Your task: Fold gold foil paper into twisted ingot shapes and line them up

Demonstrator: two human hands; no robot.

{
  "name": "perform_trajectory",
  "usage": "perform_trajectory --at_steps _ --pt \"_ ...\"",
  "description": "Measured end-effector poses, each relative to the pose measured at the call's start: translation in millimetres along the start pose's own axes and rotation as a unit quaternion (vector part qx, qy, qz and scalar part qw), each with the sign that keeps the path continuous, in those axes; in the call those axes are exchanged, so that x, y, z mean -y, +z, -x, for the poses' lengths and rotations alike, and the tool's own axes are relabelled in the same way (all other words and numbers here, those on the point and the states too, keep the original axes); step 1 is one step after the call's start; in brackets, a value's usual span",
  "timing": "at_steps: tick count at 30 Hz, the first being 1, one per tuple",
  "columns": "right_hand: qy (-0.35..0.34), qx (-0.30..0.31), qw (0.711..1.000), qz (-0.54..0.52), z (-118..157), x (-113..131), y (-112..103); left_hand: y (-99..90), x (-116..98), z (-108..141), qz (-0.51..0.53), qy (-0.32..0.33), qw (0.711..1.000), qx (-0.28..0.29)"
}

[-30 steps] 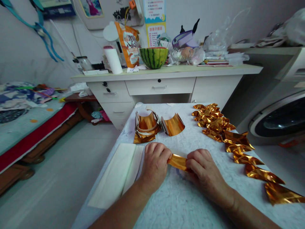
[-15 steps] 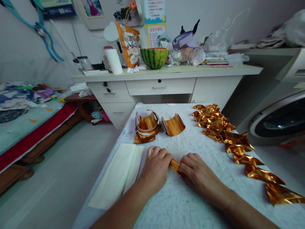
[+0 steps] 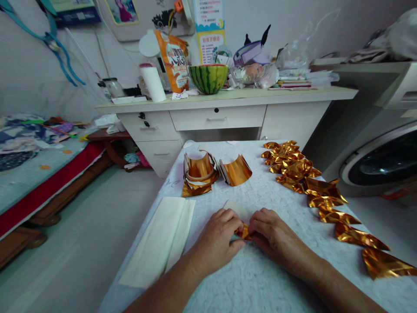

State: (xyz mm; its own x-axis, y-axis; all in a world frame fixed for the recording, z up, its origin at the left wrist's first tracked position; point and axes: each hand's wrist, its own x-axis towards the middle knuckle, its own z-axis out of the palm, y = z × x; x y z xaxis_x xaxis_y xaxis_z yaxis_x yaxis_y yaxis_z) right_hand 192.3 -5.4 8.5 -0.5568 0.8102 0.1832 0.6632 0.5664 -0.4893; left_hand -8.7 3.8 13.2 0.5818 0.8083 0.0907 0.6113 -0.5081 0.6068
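My left hand (image 3: pixel 223 237) and my right hand (image 3: pixel 272 232) meet over the near middle of the table. Both are closed on one small piece of gold foil paper (image 3: pixel 243 231), fingers pinching it from either side; much of it is hidden under them. A pale flat sheet (image 3: pixel 235 208) shows just behind the fingers. Left of my left hand lies a stack of folded whitish paper (image 3: pixel 156 239). Beyond my hands stand curled gold foil sheets (image 3: pixel 199 171) and a smaller curled stack (image 3: pixel 237 171).
Along the table's right side runs a row of folded gold foil pieces (image 3: pixel 293 167). A desk (image 3: pixel 189 102) behind holds a cut watermelon (image 3: pixel 208 79), an orange pouch (image 3: pixel 174 63) and a paper roll (image 3: pixel 153 82). At right stands a washing machine (image 3: pixel 371 130), at left a bed (image 3: pixel 65 161).
My left hand has moved right and slightly nearer, closing the gap to my right hand. Less of the foil shows between them, and the pale sheet behind is more exposed.
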Motion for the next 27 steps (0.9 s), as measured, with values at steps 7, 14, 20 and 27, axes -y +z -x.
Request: perform_trajectory --at_steps 7,14,20,27 --pt "0.021 -0.019 0.999 -0.030 1.6 -6.1 -2.3 4.4 4.1 -2.2 0.009 0.009 1.000 -0.020" --pt "0.055 -0.005 0.996 -0.072 0.7 -7.2 -4.3 7.3 4.1 -2.7 0.007 -0.011 0.999 -0.036" --pt "0.063 -0.001 0.994 -0.087 1.0 -5.6 -5.3 9.2 4.3 -2.1 0.006 -0.024 0.999 -0.040" --pt "0.082 -0.015 0.995 -0.062 0.1 -4.7 -0.8 8.5 1.9 -1.5 0.002 -0.029 0.999 -0.039"
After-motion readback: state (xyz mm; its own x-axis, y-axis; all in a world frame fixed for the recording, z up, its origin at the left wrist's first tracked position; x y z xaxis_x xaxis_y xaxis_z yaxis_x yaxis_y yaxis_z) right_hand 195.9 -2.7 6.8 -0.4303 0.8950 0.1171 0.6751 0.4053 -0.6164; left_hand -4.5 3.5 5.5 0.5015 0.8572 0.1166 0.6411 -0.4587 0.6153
